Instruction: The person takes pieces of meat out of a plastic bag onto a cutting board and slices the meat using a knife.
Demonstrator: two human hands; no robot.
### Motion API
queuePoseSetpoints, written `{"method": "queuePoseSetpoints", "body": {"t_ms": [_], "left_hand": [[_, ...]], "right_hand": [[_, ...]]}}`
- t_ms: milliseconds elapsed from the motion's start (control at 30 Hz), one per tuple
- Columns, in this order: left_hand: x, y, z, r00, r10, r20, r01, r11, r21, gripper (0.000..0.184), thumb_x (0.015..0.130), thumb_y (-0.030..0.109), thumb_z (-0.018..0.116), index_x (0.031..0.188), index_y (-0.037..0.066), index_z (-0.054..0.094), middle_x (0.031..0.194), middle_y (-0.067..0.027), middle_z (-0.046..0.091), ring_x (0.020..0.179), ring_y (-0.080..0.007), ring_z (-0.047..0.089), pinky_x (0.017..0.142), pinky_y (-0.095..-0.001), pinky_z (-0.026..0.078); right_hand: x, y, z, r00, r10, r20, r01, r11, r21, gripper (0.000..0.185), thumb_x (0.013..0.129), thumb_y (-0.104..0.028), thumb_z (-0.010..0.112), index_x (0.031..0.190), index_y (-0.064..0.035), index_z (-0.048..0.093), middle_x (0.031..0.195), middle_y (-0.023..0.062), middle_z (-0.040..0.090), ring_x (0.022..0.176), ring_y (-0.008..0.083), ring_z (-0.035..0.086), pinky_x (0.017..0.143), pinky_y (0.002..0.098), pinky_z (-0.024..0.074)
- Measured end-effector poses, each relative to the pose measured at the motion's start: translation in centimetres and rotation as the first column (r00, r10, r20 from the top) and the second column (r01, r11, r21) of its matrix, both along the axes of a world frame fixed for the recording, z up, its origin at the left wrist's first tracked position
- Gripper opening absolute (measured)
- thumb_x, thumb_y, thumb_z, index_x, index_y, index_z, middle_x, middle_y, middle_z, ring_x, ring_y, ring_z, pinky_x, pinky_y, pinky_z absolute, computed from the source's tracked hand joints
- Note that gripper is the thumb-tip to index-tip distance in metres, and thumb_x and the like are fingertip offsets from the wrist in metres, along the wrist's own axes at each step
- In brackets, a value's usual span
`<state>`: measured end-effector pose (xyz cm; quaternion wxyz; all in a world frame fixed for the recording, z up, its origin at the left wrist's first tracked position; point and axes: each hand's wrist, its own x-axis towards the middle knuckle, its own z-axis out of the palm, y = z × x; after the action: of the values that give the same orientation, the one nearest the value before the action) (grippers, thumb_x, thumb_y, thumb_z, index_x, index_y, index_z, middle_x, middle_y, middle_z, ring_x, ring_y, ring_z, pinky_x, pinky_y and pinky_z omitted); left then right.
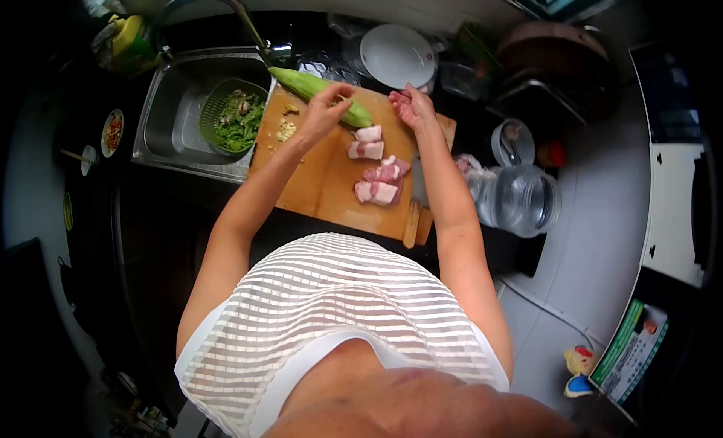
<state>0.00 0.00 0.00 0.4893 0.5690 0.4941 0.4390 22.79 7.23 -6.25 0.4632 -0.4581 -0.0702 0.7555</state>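
Green gourd (307, 85) on board (320, 183), hands (331, 109) above, pork pieces (379, 183) beside

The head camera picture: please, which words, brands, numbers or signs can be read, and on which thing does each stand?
No text can be read with certainty.
Green-and-white card, lower right: printed marks, too small and blurred.
Yellow-and-green container, upper left: no lettering can be made out.
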Motion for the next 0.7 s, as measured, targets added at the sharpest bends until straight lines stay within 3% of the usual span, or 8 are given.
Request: {"method": "queuePoseSetpoints", "body": {"t_ms": [100,167,233,333,433,533,633,700], "left_hand": [[-2.7,0.6,1.7,0.998,-0.043,0.046,0.047,0.996,-0.075,0.016,0.085,0.004,0.058,0.101,0.001,0.06,0.091,0.0008,0.06,0.084,-0.0064,0.055,0.075,-0.0202,0.045],[-3.7,0.6,1.1,0.995,-0.054,0.08,0.061,0.994,-0.087,0.016,0.086,0.005,0.058,0.101,0.001,0.06,0.091,0.0007,0.06,0.085,-0.0063,0.055,0.076,-0.0202,0.045],[-3.1,-0.2,0.5,0.982,-0.003,0.19,0.037,0.983,-0.178,0.016,0.086,0.007,0.058,0.1,0.001,0.06,0.091,0.0008,0.06,0.086,-0.0062,0.055,0.076,-0.0203,0.045],[-4.1,-0.6,1.3,0.974,0.012,0.225,0.016,0.993,-0.121,0.017,0.087,0.009,0.057,0.101,0.002,0.059,0.092,0.0,0.059,0.086,-0.0065,0.054,0.075,-0.0213,0.044],[-4.5,-0.7,3.0,0.981,0.055,0.184,-0.044,0.997,-0.065,0.026,0.087,0.015,0.059,0.11,0.002,0.055,0.09,-0.0019,0.059,0.085,-0.0071,0.054,0.074,-0.0224,0.045],[-5.1,-2.1,3.4,0.986,0.022,0.165,-0.001,0.992,-0.129,0.05,0.088,0.025,0.061,0.127,0.002,0.041,0.089,-0.0053,0.059,0.079,-0.0101,0.056,0.07,-0.0243,0.046],[-5.7,-4.8,3.3,0.905,0.14,0.403,-0.078,0.983,-0.167,0.046,0.087,0.017,0.056,0.127,-0.001,0.041,0.091,-0.0057,0.059,0.076,-0.0109,0.057,0.071,-0.0256,0.048],[-7.8,-7.7,3.8,0.901,0.2,0.384,-0.104,0.961,-0.254,0.043,0.086,0.014,0.053,0.125,-0.001,0.043,0.094,-0.0061,0.059,0.079,-0.0111,0.058,0.071,-0.0258,0.049]], "right_hand": [[-2.6,2.8,-0.8,0.996,-0.081,0.025,0.082,0.995,-0.05,0.027,0.093,-0.026,0.049,0.11,-0.0052,0.045,0.082,0.0202,0.059,0.068,0.0273,0.06,0.049,0.029,0.0481],[-2.1,3.0,-2.8,0.998,-0.051,0.047,0.054,0.997,-0.055,0.021,0.092,-0.017,0.047,0.11,-0.0057,0.045,0.083,0.0186,0.059,0.066,0.025,0.059,0.047,0.0278,0.046],[-1.4,1.5,-1.7,0.96,-0.13,0.248,0.141,0.99,-0.025,0.023,0.086,-0.009,0.048,0.107,-0.001,0.044,0.078,0.0172,0.06,0.054,0.0199,0.056,0.039,0.0239,0.042],[-1.7,-0.5,0.5,0.891,-0.139,0.432,0.11,0.99,0.093,0.015,0.083,-0.012,0.05,0.088,0.0012,0.054,0.068,0.012,0.061,0.047,0.0147,0.053,0.038,0.022,0.0395],[-1.7,-2.7,5.4,0.82,0.0,0.573,-0.113,0.98,0.161,0.015,0.083,-0.012,0.051,0.083,0.0016,0.056,0.066,0.0077,0.06,0.046,0.0106,0.053,0.036,0.0187,0.0354],[-2.8,-5.8,8.7,0.821,0.17,0.546,-0.341,0.912,0.229,0.015,0.084,-0.013,0.052,0.083,0.0021,0.056,0.063,0.0064,0.059,0.043,0.0099,0.051,0.035,0.0186,0.0351],[-5.4,-8.3,11.1,0.785,0.327,0.527,-0.502,0.833,0.231,0.017,0.084,-0.013,0.053,0.082,0.0026,0.056,0.062,0.0071,0.058,0.042,0.0101,0.05,0.036,0.0203,0.0365],[-6.8,-9.2,11.1,0.725,0.436,0.534,-0.614,0.759,0.215,0.017,0.084,-0.014,0.053,0.083,0.0021,0.055,0.064,0.0083,0.059,0.043,0.0106,0.05,0.038,0.0205,0.0375]]}}
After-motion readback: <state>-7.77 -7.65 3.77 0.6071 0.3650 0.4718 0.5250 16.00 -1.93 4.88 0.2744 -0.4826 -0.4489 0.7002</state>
